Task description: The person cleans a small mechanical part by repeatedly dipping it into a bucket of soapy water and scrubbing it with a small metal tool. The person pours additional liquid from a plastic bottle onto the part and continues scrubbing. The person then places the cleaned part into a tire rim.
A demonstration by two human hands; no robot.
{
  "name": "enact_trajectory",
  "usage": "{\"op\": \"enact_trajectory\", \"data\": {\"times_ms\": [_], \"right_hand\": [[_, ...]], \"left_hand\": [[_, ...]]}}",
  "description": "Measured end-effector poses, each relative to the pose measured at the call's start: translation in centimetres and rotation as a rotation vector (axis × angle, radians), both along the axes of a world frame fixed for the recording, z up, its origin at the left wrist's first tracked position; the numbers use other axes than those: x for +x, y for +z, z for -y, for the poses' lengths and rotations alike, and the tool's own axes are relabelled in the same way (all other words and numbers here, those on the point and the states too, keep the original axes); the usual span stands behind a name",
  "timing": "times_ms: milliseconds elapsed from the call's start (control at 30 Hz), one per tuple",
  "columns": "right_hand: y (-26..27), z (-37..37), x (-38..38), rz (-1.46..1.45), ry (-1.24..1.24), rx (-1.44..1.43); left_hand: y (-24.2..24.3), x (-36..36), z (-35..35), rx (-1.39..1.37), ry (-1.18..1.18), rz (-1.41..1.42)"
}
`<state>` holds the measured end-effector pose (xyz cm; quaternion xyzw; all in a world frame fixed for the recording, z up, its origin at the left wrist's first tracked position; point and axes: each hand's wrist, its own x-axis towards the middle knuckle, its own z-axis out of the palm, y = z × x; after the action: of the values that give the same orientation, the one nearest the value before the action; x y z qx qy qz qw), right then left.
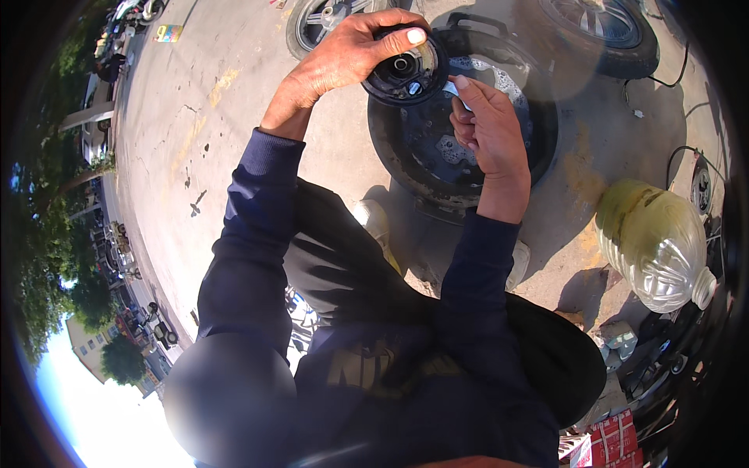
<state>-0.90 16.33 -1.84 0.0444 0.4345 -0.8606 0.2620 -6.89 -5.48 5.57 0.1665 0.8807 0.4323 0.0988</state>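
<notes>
My left hand (342, 61) grips a round black part (433, 75), which looks like a brake backing plate, with a hole at its centre. The thumb lies over its face. At the part's lower right edge, my right hand (491, 131) pinches a small tool with a flat, pale end (452, 89); its exact kind is hidden by the fingers. Both hands are above a black tub (398, 178) holding dark water with patches of white foam (453, 151).
Spoked wheels with tyres lie beyond the tub, one at upper left (304, 29) and one at upper right (635, 55). A large clear plastic bottle (649, 234) rests on its side at right. Near it runs a black cable (681, 76). Red boxes (614, 439) are at lower right.
</notes>
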Motion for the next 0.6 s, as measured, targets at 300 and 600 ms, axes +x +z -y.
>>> {"op": "enact_trajectory", "data": {"times_ms": [300, 600], "right_hand": [[0.0, -0.7, -1.7, -0.026, 0.108, 0.029], [1.1, 3.8, -0.7, -0.277, -0.476, 0.504]], "left_hand": [[1.8, 0.5, -2.4, 0.184, -0.116, 0.347], [-1.9, -2.2, 0.0, 0.595, 0.368, 0.440]]}}
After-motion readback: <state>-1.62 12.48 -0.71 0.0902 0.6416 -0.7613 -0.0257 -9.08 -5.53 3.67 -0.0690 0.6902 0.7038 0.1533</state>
